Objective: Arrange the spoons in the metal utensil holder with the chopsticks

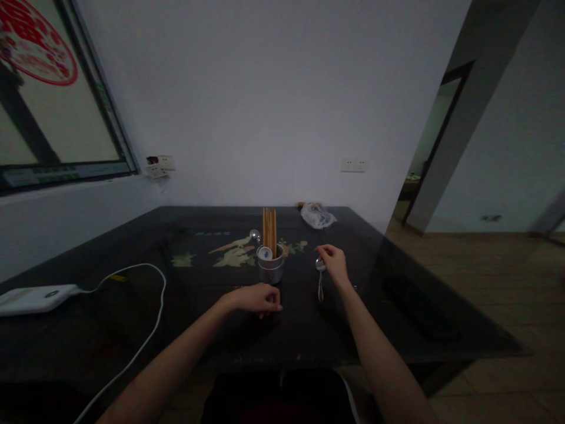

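A small metal cup [270,270] stands mid-table, holding several wooden chopsticks [269,225], a metal spoon whose bowl [255,236] leans out to the left, and a white and blue spoon [265,253]. My right hand [334,264], to the right of the cup, pinches a metal spoon [320,277] by its bowl end, with the handle hanging down toward the table. In front of the cup, my left hand [258,298] rests on the dark tabletop with its fingers curled; whether anything is in it I cannot make out.
The dark table [198,330] has a painted bird and flower design. A white power bank [35,297] with a white cable [152,312] lies at the left. A crumpled plastic bag [316,216] sits at the far edge. Wall sockets behind; a doorway at the right.
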Demonstrator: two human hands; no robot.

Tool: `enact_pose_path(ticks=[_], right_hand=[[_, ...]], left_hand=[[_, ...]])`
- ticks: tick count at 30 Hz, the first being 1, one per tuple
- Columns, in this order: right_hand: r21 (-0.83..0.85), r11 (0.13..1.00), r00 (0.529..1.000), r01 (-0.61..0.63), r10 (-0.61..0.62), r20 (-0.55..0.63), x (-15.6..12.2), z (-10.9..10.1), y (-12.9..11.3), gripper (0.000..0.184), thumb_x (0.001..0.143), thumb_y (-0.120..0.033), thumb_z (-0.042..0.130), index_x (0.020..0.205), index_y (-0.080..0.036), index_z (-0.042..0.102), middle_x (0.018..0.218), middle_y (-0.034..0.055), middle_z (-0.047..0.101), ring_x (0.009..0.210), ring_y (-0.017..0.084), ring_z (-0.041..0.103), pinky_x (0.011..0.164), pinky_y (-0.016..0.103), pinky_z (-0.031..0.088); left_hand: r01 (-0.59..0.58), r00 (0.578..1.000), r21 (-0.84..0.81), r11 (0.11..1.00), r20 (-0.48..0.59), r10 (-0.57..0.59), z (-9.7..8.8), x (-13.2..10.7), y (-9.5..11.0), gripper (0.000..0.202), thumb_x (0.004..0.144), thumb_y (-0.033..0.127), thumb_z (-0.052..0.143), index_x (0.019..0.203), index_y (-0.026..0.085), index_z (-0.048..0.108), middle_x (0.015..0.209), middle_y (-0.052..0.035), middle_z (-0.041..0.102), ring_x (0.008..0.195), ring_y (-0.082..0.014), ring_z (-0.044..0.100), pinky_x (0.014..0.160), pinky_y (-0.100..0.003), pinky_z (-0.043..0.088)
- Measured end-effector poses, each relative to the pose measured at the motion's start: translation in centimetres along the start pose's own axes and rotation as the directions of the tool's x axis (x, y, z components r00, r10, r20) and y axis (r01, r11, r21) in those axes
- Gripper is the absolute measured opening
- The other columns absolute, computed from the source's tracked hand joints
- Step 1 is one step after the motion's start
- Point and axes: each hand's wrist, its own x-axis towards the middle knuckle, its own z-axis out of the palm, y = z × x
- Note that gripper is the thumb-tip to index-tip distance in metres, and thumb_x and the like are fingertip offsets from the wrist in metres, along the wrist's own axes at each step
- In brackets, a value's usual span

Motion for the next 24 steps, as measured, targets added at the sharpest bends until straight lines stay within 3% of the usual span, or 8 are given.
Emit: enact_pose_path(ticks=[5,8,11,16,20,24], right_hand=[[0.015,1.000,0.999,-0.018,0.019,-0.032,0.6,-0.5,0.6,0.035,0.071,-0.044,0.057,0.076,-0.012,0.070,0.049,0.0009,0.057,0.048,0.014,0.052,0.047,0.023,0.035],[0.022,0.999,0.999,-0.025,0.025,-0.036,0.7,-0.6,0.7,0.033,0.071,-0.043,0.056,0.075,-0.013,0.071,0.049,0.0006,0.057,0.048,0.014,0.052,0.047,0.023,0.036],[0.029,0.999,0.999,-0.024,0.025,-0.041,0.7,-0.5,0.6,0.030,0.070,-0.041,0.056,0.074,-0.014,0.070,0.049,-0.0002,0.057,0.048,0.014,0.052,0.048,0.023,0.036],[0.028,1.000,0.999,-0.010,0.012,-0.049,0.5,-0.4,0.3,0.029,0.070,-0.041,0.056,0.070,-0.015,0.069,0.048,-0.0002,0.056,0.047,0.014,0.051,0.047,0.024,0.036],[0.036,0.999,0.999,-0.005,0.006,-0.037,0.3,-0.2,-0.1,0.030,0.071,-0.042,0.056,0.070,-0.015,0.068,0.049,-0.0004,0.055,0.046,0.014,0.050,0.045,0.023,0.035],[0.045,0.999,0.999,0.014,-0.013,-0.035,0.0,-0.2,-0.5,0.031,0.071,-0.043,0.057,0.070,-0.014,0.068,0.048,0.0001,0.055,0.046,0.014,0.050,0.044,0.022,0.034]], left_hand=[[-0.131,0.991,0.178,0.975,-0.003,0.133,0.9,1.9,4.5,0.018,0.083,0.034,0.053,0.089,0.020,0.062,0.066,0.0018,0.064,0.052,-0.0116,0.059,0.054,-0.021,0.042],[-0.136,0.974,0.365,0.921,-0.119,0.191,0.9,4.8,6.6,0.021,0.085,0.036,0.051,0.092,0.019,0.062,0.072,-0.0017,0.067,0.063,-0.0152,0.064,0.062,-0.023,0.045],[-0.005,0.939,0.523,0.853,-0.292,0.184,1.0,8.5,7.4,0.022,0.085,0.035,0.051,0.095,0.020,0.063,0.091,-0.0082,0.069,0.084,-0.0228,0.066,0.073,-0.029,0.048],[0.271,0.863,0.506,0.819,-0.504,0.025,2.5,13.2,7.2,0.031,0.087,0.038,0.047,0.107,0.018,0.061,0.102,-0.0134,0.068,0.094,-0.0286,0.066,0.076,-0.036,0.051],[0.331,0.844,0.494,0.804,-0.535,-0.019,3.8,13.9,7.1,0.031,0.086,0.039,0.050,0.104,0.017,0.063,0.099,-0.0139,0.069,0.096,-0.0289,0.065,0.079,-0.037,0.051],[0.361,0.851,0.465,0.808,-0.519,-0.081,3.8,13.2,7.4,0.030,0.084,0.037,0.054,0.106,0.019,0.064,0.103,-0.0141,0.068,0.101,-0.0269,0.064,0.083,-0.035,0.050]])
